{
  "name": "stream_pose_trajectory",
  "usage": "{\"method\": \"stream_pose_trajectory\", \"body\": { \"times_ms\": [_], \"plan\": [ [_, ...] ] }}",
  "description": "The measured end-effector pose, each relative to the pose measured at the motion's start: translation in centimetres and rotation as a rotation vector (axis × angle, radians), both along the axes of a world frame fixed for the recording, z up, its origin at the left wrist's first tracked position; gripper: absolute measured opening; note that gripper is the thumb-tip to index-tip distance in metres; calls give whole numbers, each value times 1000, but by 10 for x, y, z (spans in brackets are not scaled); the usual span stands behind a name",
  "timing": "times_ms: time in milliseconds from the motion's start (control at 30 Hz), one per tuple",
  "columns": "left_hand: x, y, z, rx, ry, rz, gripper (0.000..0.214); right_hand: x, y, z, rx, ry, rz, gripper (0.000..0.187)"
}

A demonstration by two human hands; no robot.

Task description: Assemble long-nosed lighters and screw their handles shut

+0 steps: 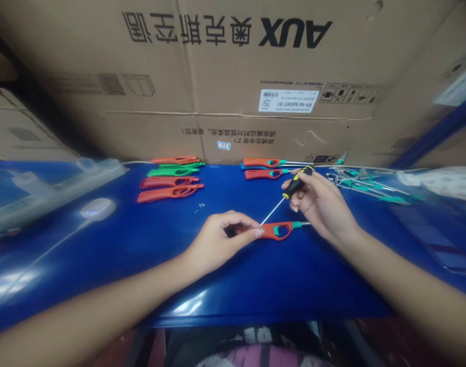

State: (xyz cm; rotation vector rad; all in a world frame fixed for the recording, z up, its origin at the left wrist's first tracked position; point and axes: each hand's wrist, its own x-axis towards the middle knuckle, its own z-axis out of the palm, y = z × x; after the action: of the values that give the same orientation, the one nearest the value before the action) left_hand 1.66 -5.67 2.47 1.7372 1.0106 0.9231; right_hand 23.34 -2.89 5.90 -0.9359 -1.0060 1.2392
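A red gas lighter [269,231] with a green trigger and a metal nozzle lies on the blue table in front of me. My left hand [221,237] is closed at its handle end, thumb and index finger pinched together around the screwdriver's tip. Whether a small screw sits between those fingertips cannot be made out. Held at a slant in my right hand [320,201] is a black-and-yellow screwdriver [294,184], its shaft pointing down-left to the lighter. The right-hand fingers wrap its grip. Several tiny screws [200,206] are scattered beyond my left hand.
Orange, red and green lighter shells [170,192] lie at the back left. Lighters with nozzles [261,174] lie at the back centre. Green-tipped metal nozzles [370,186] are heaped at right, near a phone-like dark slab [443,250]. A white corded device [98,209] sits left; a cardboard box [217,66] stands behind.
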Motion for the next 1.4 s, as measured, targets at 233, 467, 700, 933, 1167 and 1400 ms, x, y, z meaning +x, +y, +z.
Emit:
{"method": "stream_pose_trajectory", "body": {
  "times_ms": [233, 467, 700, 933, 1167, 1400],
  "plan": [
    [0, 0, 0, -6, 17, -2, 13, -1, -2, 1, 34, -40, 4, 19],
    [0, -2, -6, 50, 81, -42, 13, 5, -12, 7, 271, -205, 108, 32],
    [0, -5, -6, 203, 95, -213, 8, 7, -37, 11, 365, -307, 272, 51],
    [-3, -5, -5, 275, 135, -333, 10, 4, -43, 4, 540, -329, 300, 47],
    [-3, -5, -6, 305, 170, -346, 9, 2, -45, 2, 522, -410, 303, 55],
    [-2, -2, -6, 306, 184, -337, 10, 1, -43, 5, 520, -398, 316, 56]
  ]
}}
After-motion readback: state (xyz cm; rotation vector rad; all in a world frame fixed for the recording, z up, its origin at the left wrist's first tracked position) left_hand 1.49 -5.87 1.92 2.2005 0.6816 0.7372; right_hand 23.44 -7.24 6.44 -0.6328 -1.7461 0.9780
